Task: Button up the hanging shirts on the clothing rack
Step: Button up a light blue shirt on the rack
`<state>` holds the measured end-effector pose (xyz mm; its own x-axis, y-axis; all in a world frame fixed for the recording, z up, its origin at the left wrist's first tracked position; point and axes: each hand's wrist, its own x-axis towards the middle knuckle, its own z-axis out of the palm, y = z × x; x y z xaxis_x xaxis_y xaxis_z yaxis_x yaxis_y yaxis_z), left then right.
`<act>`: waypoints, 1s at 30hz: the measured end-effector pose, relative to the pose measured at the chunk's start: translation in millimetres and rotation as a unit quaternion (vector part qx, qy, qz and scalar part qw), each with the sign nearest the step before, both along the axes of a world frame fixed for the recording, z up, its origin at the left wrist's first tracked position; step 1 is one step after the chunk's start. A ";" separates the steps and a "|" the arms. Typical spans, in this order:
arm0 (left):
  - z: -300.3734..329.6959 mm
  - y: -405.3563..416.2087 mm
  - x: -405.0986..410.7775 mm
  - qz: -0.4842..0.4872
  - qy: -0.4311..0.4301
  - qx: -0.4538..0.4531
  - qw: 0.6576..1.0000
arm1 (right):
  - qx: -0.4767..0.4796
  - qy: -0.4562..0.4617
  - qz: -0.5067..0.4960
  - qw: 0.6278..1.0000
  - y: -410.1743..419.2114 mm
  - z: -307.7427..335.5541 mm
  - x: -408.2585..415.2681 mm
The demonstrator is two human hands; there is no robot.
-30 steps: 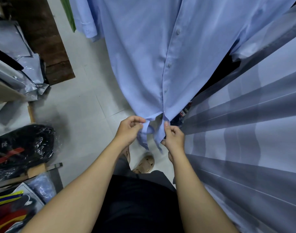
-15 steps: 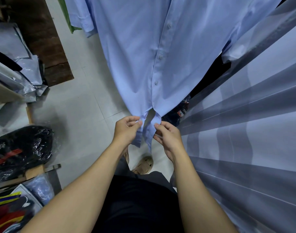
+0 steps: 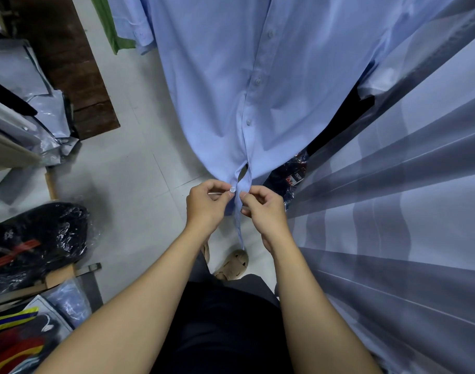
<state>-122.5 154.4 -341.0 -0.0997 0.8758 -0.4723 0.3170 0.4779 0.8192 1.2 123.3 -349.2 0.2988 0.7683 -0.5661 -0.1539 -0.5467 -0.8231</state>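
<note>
Down to the last small clear plastic button (image 3: 232, 189) at the hem of the light blue hanging dress shirt (image 3: 231, 76), with the buttons above it looking done already. Left hand (image 3: 205, 205) pinching the button edge, right hand (image 3: 263, 209) pinching the opposite placket strip just right of it, both curled tight on fabric. Next up, probably: lining the hole over that button and pushing through, no slack.

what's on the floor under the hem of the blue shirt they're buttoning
Below the blue shirt hem there is pale tiled floor and one tan sandal near the person's legs. The hands and forearms cover the rest of that patch.
</note>
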 end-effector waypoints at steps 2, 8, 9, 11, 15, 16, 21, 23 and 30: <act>2.1 -0.1 1.7 -0.011 0.010 0.010 1.000 | 0.007 -0.020 0.000 1.000 1.6 1.1 -2.1; 4.7 1.0 4.0 -0.033 0.032 0.030 0.999 | -0.002 -0.028 -0.006 1.000 3.1 -2.0 -3.9; 5.3 1.3 4.1 -0.035 0.035 0.038 0.998 | -0.005 -0.017 -0.010 1.000 3.9 -1.2 -3.3; 5.4 2.0 4.0 -0.037 0.038 0.052 0.997 | -0.005 0.008 -0.010 1.000 5.3 1.2 -2.0; 3.7 3.0 3.7 -0.032 0.047 0.057 0.997 | 0.010 0.044 0.002 0.999 5.8 5.2 -0.4; 3.3 3.3 3.9 -0.031 0.047 0.057 0.997 | 0.018 0.047 0.005 0.999 5.4 5.3 0.2; 2.7 5.4 6.8 -0.032 0.043 0.054 0.997 | 0.035 0.072 -0.018 0.997 5.4 3.3 1.0; 2.3 6.3 8.8 -0.039 0.050 0.058 0.996 | 0.041 0.065 -0.029 0.997 7.0 2.0 0.8; 10.8 7.2 14.4 -0.022 -0.020 0.004 1.000 | 0.046 0.055 -0.058 0.996 9.6 1.7 -0.5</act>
